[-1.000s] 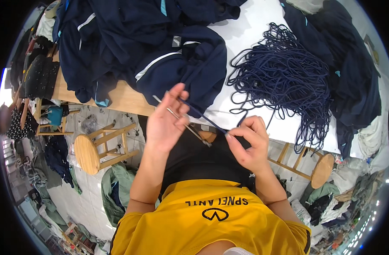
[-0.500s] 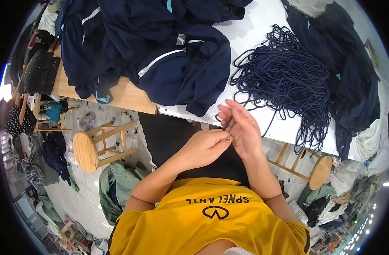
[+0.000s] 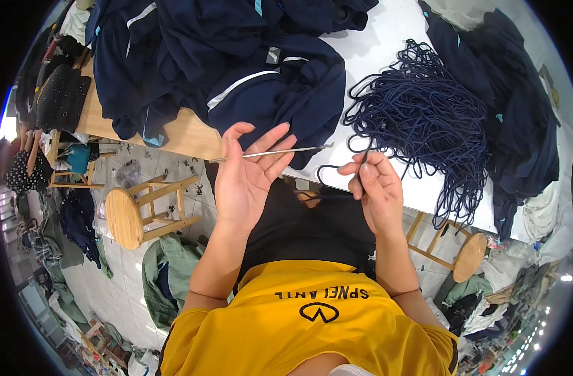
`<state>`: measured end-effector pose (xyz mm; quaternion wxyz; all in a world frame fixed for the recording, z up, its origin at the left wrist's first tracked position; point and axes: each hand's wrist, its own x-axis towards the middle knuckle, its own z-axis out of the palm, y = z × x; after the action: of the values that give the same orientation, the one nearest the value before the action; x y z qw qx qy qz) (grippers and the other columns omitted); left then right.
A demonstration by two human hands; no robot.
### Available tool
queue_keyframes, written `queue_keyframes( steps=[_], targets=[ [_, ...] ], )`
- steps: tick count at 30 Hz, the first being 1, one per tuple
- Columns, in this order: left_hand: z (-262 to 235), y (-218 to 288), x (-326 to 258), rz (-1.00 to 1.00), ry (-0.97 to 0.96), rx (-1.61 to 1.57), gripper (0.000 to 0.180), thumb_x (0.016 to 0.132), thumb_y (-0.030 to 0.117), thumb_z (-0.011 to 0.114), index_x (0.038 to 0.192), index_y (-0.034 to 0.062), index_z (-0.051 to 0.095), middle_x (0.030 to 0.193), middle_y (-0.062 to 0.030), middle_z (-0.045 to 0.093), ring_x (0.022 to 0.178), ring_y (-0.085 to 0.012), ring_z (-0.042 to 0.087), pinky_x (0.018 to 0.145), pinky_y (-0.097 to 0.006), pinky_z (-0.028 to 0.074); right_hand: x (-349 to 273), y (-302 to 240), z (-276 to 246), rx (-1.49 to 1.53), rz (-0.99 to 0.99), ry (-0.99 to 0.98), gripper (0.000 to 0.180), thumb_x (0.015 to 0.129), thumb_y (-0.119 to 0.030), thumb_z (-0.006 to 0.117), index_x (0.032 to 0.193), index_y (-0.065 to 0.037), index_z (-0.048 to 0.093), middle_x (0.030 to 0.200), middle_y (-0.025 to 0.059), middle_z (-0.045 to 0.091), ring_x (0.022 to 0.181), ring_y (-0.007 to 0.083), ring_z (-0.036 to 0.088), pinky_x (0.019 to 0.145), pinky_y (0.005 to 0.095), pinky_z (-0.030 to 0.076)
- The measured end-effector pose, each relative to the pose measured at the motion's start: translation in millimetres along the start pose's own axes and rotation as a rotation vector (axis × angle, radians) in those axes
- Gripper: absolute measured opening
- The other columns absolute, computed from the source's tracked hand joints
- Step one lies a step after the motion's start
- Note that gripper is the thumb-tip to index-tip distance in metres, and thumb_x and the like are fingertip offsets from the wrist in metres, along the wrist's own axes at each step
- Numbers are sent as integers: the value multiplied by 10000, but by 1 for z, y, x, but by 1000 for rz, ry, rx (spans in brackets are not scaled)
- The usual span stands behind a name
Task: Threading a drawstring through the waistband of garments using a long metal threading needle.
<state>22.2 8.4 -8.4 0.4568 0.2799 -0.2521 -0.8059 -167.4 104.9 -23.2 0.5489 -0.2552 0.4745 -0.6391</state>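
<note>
My left hand (image 3: pixel 244 178) is turned palm up with its fingers spread. A thin metal rod with a small hook at its tip, like a crochet hook (image 3: pixel 280 151), lies across the palm, held by the thumb. The hooked tip points right, toward the cord. My right hand (image 3: pixel 381 188) pinches a navy cord (image 3: pixel 324 168) between thumb and fingers, and a loop of it hangs to the left. Beyond that hand a big tangled pile of navy cord (image 3: pixel 418 106) covers part of the white tabletop (image 3: pixel 386 34). Navy garments (image 3: pixel 192 69) with white and light-blue trim are heaped at the far left.
More dark garments (image 3: pixel 518 119) drape over the table's right side. A wooden stool (image 3: pixel 125 218) stands on the tiled floor at left, another stool (image 3: pixel 469 257) at right. Green cloth (image 3: pixel 167 276) lies on the floor. At the far left a person's arms (image 3: pixel 31 150) show.
My hands were together and have moved apart. The left hand has swung up and turned palm up, showing the hook. The right hand has closed from loosely spread fingers into a pinch on the cord.
</note>
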Motion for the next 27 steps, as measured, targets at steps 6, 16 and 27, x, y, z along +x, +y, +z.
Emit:
queue_keyframes(
  steps=[6, 16, 27],
  targets=[
    [-3, 0, 0, -32, -2, -191, 254, 1014, 303, 325, 1198, 137, 383, 1253, -272, 516, 1169, -411, 524, 986, -458, 458, -6, 3, 4, -71, -6, -19, 114, 948, -110, 542, 974, -4, 575, 817, 83, 668, 668, 64, 562, 578, 183, 409],
    [-6, -2, -6, -32, -3, -231, 240, 979, 200, 379, 1209, 132, 402, 1206, -251, 557, 1158, -436, 525, 971, -485, 469, -5, -3, 8, -221, -3, 22, 94, 906, -105, 602, 897, -11, 603, 742, 47, 662, 624, 46, 549, 564, 175, 402],
    [-8, -2, -5, -59, -17, -246, 245, 982, 208, 375, 1215, 134, 387, 1181, -242, 572, 1138, -430, 542, 955, -482, 483, -5, -3, 4, -204, -11, 12, 81, 903, -80, 576, 889, -6, 605, 738, 52, 659, 624, 49, 546, 572, 181, 406]
  ],
)
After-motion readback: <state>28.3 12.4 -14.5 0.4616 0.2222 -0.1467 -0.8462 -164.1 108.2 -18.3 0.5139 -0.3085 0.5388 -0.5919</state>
